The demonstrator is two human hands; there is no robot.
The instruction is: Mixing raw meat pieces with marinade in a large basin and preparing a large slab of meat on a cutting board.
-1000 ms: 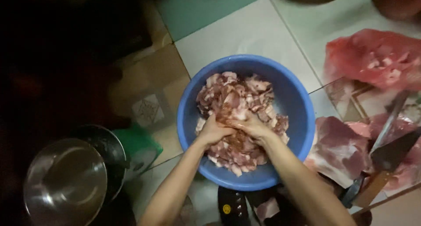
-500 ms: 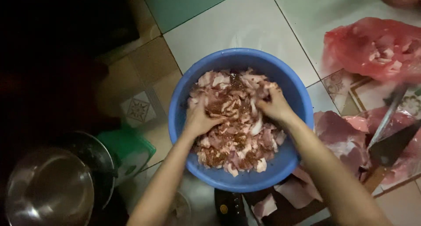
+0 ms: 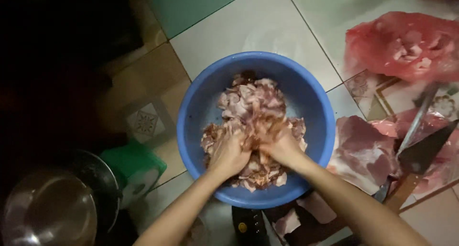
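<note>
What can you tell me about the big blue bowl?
The blue bowl is round, wide and deep, and looks like smooth plastic. It sits upright on the tiled floor. Inside is a heap of cut raw meat, pink and brownish. The left hand and right hand are both down in the meat, close together. A larger slab of meat lies just beside its right rim.

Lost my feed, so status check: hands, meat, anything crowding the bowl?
Left hand and right hand both buried in chopped meat. Blue bowl on tiled floor. Cleaver and raw slab lie right, clear of the bowl.
</note>
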